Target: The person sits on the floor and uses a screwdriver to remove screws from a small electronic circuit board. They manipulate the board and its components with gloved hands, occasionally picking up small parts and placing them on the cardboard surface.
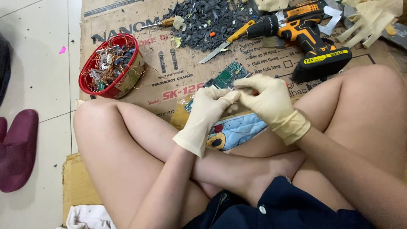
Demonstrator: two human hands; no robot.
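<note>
I sit cross-legged on flattened cardboard (169, 85). Both hands wear cream rubber gloves. My left hand (207, 108) and my right hand (267, 99) meet above my legs, fingers pinched together on a green circuit board (227, 76) that sticks out behind them. The left thumb and forefinger press against the right fingertips at the board's near edge. What sits exactly between the fingertips is hidden. Below the hands lies a patterned blue cloth (237, 131).
A red bowl (91, 63) of tangled wires and small parts stands at the left. A pile of dark plastic scraps (207, 21), a knife (227, 42), a screwdriver (159, 24), an orange-black cordless drill (305, 36) and spare gloves (369, 19) lie beyond. Maroon slippers (17, 148) rest on the tiles.
</note>
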